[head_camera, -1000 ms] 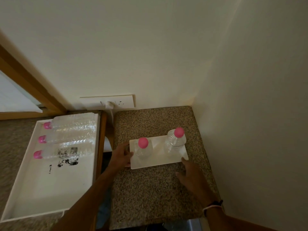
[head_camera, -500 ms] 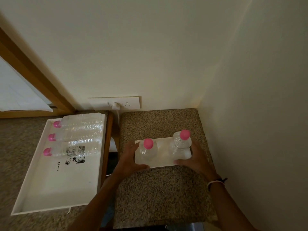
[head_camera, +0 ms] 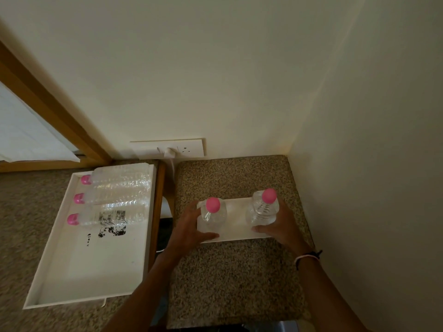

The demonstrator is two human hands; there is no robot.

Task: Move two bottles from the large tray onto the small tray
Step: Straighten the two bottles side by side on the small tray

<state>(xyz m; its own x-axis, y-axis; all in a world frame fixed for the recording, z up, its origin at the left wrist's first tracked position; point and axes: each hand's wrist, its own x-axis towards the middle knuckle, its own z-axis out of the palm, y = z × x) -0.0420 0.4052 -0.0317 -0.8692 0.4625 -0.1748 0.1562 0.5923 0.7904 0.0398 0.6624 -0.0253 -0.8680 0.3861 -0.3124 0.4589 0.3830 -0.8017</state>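
Head view looks down on a speckled counter (head_camera: 230, 279) in a wall corner, with the small tray (head_camera: 236, 222) as the landmark, lying flat near the counter's middle. On the small tray stand two clear bottles with pink caps, both upright: the left bottle (head_camera: 213, 215) at the tray's left end, the right bottle (head_camera: 263, 210) at its right end, apart from each other. The left hand (head_camera: 191, 227) is at the tray's left edge, its grip spread wide, thumb lying over the tray's near left corner and fingers by the left bottle; whether they touch the bottle cannot be told. The right hand (head_camera: 279, 226) is at the tray's right edge, its grip also wide, thumb on the near right part of the tray and fingers curved beside the right bottle. A wristband (head_camera: 306, 257) sits on the right wrist. Left of the small tray, across a dark gap, lies the large tray (head_camera: 79, 279) with three more bottles (head_camera: 115, 200) on their sides at its far end, pink caps pointing left. Behind the small tray a wall socket (head_camera: 182, 148) holds a white plug
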